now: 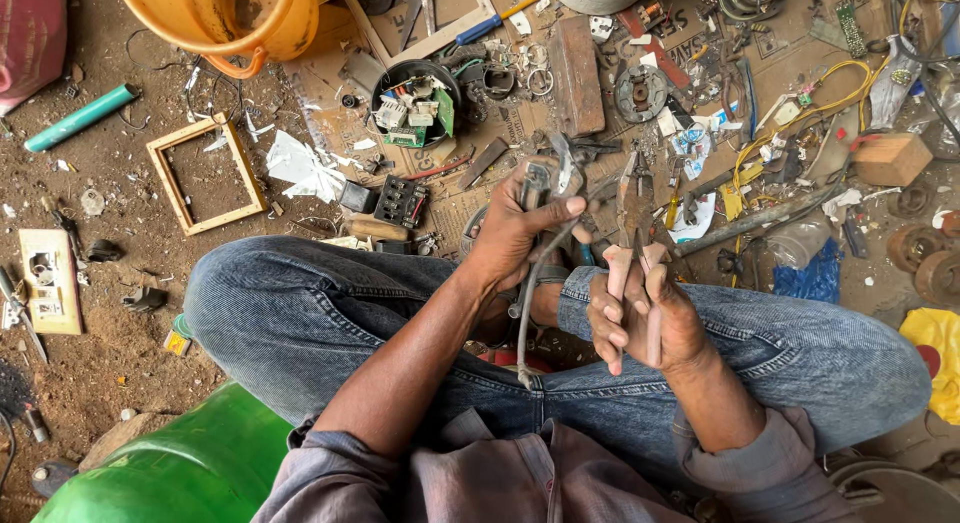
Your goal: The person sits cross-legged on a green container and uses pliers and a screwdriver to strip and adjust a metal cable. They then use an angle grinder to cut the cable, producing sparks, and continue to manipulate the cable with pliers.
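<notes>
- In the head view we look down on a person sitting cross-legged in blue jeans on a dirt floor (110, 283) strewn with scrap.
- The left hand (515, 228) is closed around a small metal part with a grey cable (528, 303); the thumb lies across the part and the cable hangs down from the fist between the knees.
- The right hand (645, 318) is closed around the pale handles of a pair of pliers (635, 208), whose dark jaws point upward, away from the body.
- The pliers' head stands just to the right of the part in the left hand, near it; we cannot tell whether the two touch.
- Both hands are held above the crossed legs, close together, the left a little higher in the picture than the right.
- Beyond the hands lies flattened cardboard (470, 193) covered with loose metal bits, wires and tools.
- A black round tub (415, 103) filled with small white and green parts sits beyond the left hand, well apart from it.
- An orange bucket (225, 18) stands at the top left, and an empty wooden frame (205, 173) lies on the dirt below it.
- A green cylinder (180, 468) fills the lower left corner beside the left knee.
- Yellow wires (790, 123) loop across the clutter at the upper right.
</notes>
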